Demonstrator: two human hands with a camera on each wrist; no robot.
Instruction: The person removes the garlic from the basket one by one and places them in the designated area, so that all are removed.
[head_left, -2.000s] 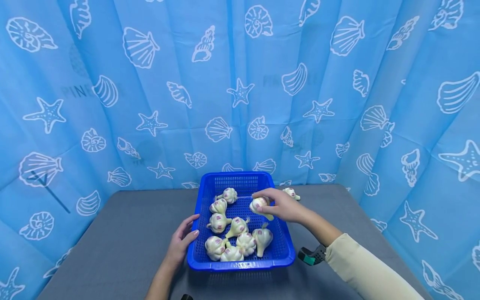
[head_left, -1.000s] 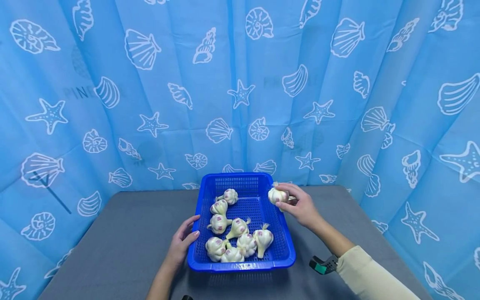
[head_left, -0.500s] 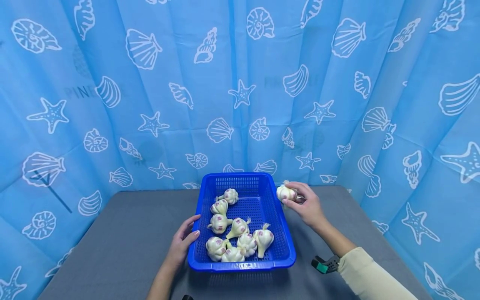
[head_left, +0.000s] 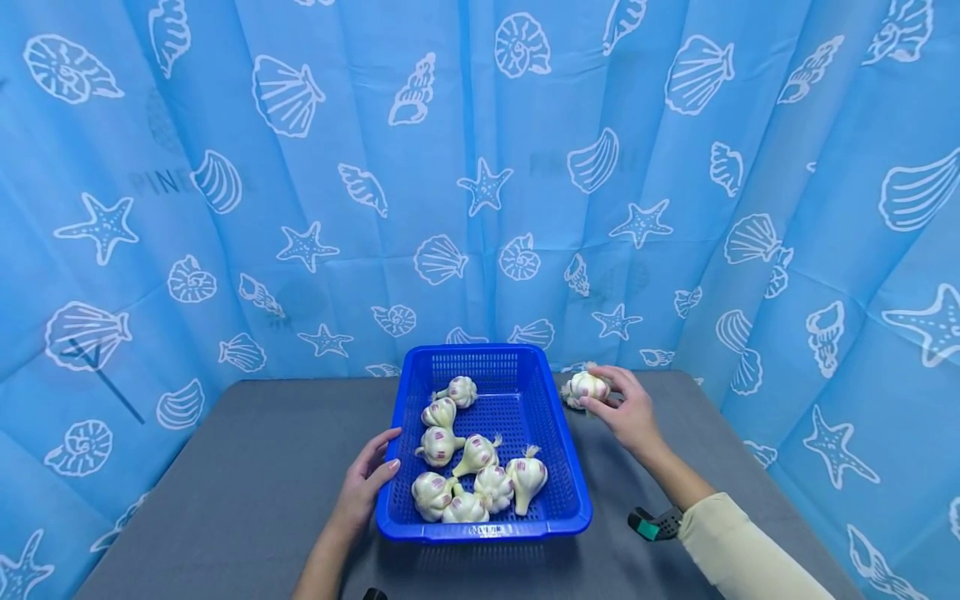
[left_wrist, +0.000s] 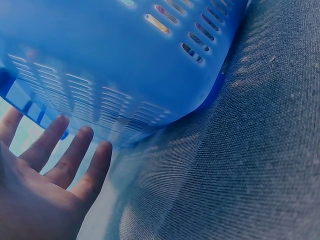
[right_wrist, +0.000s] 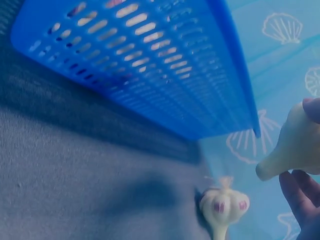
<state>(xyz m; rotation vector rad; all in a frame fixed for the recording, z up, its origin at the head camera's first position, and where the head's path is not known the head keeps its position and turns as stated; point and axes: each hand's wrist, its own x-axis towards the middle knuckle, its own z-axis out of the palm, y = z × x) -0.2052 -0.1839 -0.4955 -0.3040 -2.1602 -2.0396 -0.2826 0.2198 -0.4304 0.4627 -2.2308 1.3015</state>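
In the head view my right hand (head_left: 628,410) pinches a garlic bulb (head_left: 587,387) between thumb and fingers, just outside the basket's far right side. The right wrist view shows this bulb's pale stem end (right_wrist: 287,147) above the table, pointing toward the basket. Below it, another garlic bulb (right_wrist: 224,206) lies on the cloth; the held one mostly covers it from the head. My left hand (head_left: 365,483) rests at the left rim of the blue basket (head_left: 480,532), its fingers (left_wrist: 95,172) extended along the outer wall. Several garlic bulbs (head_left: 478,454) lie inside, mostly left and near.
A grey cloth-covered table (head_left: 285,467) carries the basket. Blue curtains (head_left: 480,208) with white shell prints stand behind and at both sides. A black wrist strap with a green patch (head_left: 654,525) hangs by the right forearm.
My right hand has lifted a garlic bulb from the basket's far right part and carried it over the rim to the right. My left hand has stayed at the left rim.
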